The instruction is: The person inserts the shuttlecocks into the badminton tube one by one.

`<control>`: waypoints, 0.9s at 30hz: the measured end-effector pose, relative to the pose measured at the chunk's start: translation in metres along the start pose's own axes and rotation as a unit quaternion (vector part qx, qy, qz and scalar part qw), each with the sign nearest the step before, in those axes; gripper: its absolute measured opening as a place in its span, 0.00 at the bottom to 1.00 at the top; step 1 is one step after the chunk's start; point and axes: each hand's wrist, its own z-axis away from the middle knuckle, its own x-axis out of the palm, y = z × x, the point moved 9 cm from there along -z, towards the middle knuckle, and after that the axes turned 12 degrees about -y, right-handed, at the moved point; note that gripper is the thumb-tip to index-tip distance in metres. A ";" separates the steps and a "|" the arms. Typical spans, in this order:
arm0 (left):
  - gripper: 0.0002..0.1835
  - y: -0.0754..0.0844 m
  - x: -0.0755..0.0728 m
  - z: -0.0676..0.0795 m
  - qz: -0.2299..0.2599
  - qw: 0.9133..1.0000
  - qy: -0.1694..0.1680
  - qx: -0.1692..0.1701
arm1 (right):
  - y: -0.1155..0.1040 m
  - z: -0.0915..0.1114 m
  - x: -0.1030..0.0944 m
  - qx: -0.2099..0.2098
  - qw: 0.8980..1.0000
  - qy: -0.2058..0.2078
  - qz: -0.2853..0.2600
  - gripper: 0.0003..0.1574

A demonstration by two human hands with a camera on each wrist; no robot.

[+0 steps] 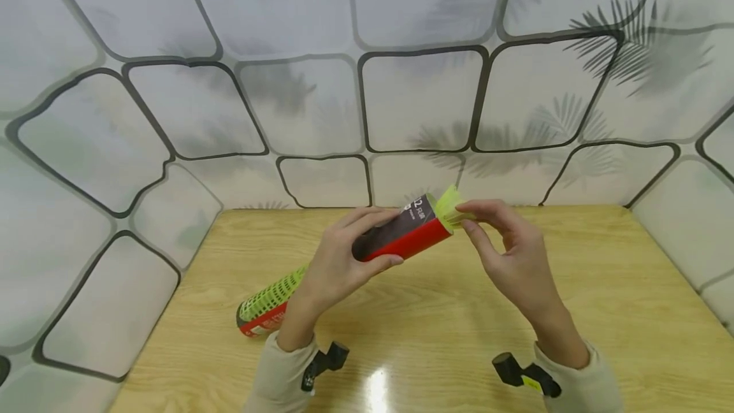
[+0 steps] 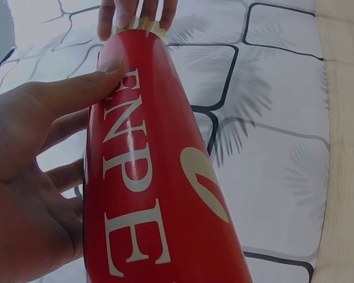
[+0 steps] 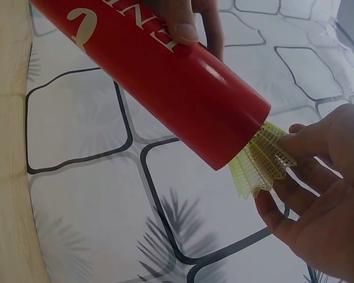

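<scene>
My left hand (image 1: 338, 260) grips a long red and black tube (image 1: 415, 238) around its upper part, thumb along the red side. Pale letters run along the tube in the left wrist view. Beyond the left wrist, in line with it, shows a green mesh-patterned section (image 1: 272, 301) with a red strip; the hand and wrist hide the part between. A yellow-green shuttlecock (image 3: 262, 159) sticks partly out of the tube's upper end, skirt outward. The fingers of my right hand (image 1: 510, 250) pinch the skirt's edge. Its cork end is hidden inside the tube.
A light wood-grain table (image 1: 447, 336) lies below both hands. Behind it and at the sides stand pale walls (image 1: 424, 101) patterned with dark outlines and leaf shadows. Small dark camera mounts (image 1: 329, 362) sit on both wrists.
</scene>
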 end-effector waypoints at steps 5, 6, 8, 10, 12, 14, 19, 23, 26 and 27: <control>0.32 0.001 0.000 -0.001 0.004 1.000 -0.003 0.000 | 0.002 0.000 0.005 0.004 1.000 -0.005 0.000 0.22; 0.32 0.001 0.000 -0.001 0.006 1.000 -0.003 0.000 | 0.002 0.000 0.007 0.005 1.000 -0.008 0.001 0.22; 0.32 0.001 0.000 0.000 0.007 1.000 -0.003 0.000 | 0.003 0.000 0.009 0.007 1.000 -0.013 0.001 0.22; 0.33 0.001 0.000 0.000 0.009 1.000 -0.004 -0.002 | 0.003 0.000 0.012 0.008 1.000 -0.020 0.001 0.21; 0.32 0.000 0.001 0.000 0.010 1.000 -0.004 -0.003 | 0.004 0.000 0.013 0.010 1.000 -0.026 -0.006 0.21; 0.32 0.001 0.001 0.000 0.010 1.000 -0.004 -0.002 | 0.005 0.000 0.015 0.011 0.999 -0.030 -0.010 0.20; 0.32 0.003 0.001 -0.001 0.012 1.000 -0.002 0.007 | 0.005 -0.001 0.017 0.021 0.999 -0.037 -0.010 0.19; 0.32 0.004 0.001 0.000 0.015 1.000 -0.001 0.010 | 0.006 0.000 0.017 0.026 0.999 -0.039 -0.014 0.18; 0.32 0.005 0.003 0.000 0.016 1.000 -0.003 0.009 | 0.007 0.002 0.017 0.029 0.998 -0.041 -0.026 0.17; 0.32 0.005 0.003 0.000 0.017 1.000 -0.004 0.009 | 0.007 0.002 0.017 0.029 0.998 -0.043 -0.029 0.17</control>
